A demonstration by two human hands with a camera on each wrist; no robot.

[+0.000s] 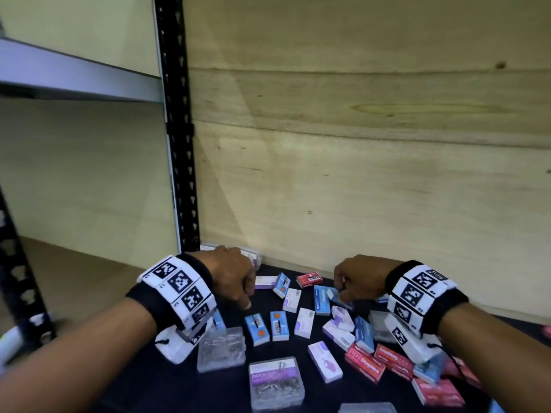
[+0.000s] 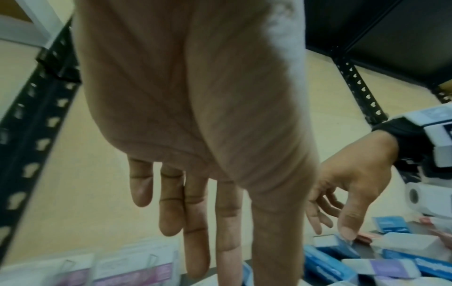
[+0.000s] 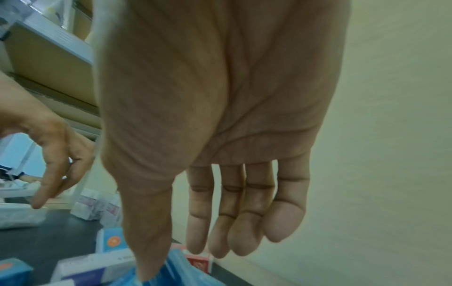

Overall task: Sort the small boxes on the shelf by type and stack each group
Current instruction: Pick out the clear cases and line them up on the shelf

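Small boxes lie scattered on the dark shelf (image 1: 155, 391): blue ones (image 1: 257, 328), red staple boxes (image 1: 365, 363), white-and-purple ones (image 1: 325, 362) and clear paper-clip cases (image 1: 275, 383). My left hand (image 1: 238, 284) hovers over the back left of the pile, its fingers (image 2: 195, 222) hanging straight and holding nothing. My right hand (image 1: 351, 281) hovers over the middle of the pile with its fingers (image 3: 242, 222) straight. Its thumb (image 3: 146, 241) points down and reaches a blue box (image 3: 181, 271). Whether the thumb presses on that box is not clear.
A plywood back wall (image 1: 357, 174) closes the shelf behind. A black perforated post (image 1: 179, 144) stands at the left rear, with clear cases (image 2: 110, 271) stacked beside it. Another grey shelf board (image 1: 74, 76) runs at the upper left.
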